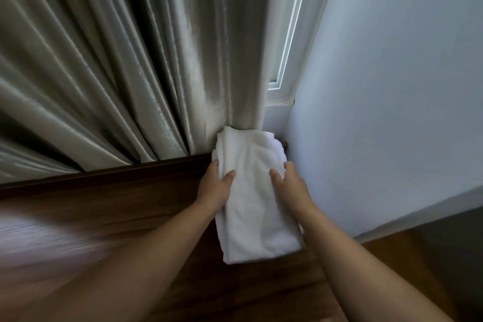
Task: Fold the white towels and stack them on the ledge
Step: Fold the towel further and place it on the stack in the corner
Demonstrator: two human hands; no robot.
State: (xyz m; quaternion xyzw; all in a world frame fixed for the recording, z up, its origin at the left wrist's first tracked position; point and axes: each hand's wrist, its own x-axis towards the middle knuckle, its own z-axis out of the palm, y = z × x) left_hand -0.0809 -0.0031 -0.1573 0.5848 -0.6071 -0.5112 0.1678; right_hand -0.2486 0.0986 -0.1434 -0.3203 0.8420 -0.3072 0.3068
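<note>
A folded white towel (253, 206) is held between both hands over the right end of the dark wooden ledge (136, 172). My left hand (215, 187) grips its left side, thumb on top. My right hand (290, 185) grips its right side, thumb on top too. The towel's far end touches the bottom of the curtain, and more white towel layers (274, 145) show under its far right edge. The near end hangs over the wooden front panel. Whether it rests on the ledge or is held just above, I cannot tell.
A heavy grey-green curtain (117, 73) hangs behind the ledge across the left and middle. A window frame (290, 42) shows at its right edge. A white wall (392, 86) closes the corner on the right. The wooden panel (104, 217) drops below the ledge.
</note>
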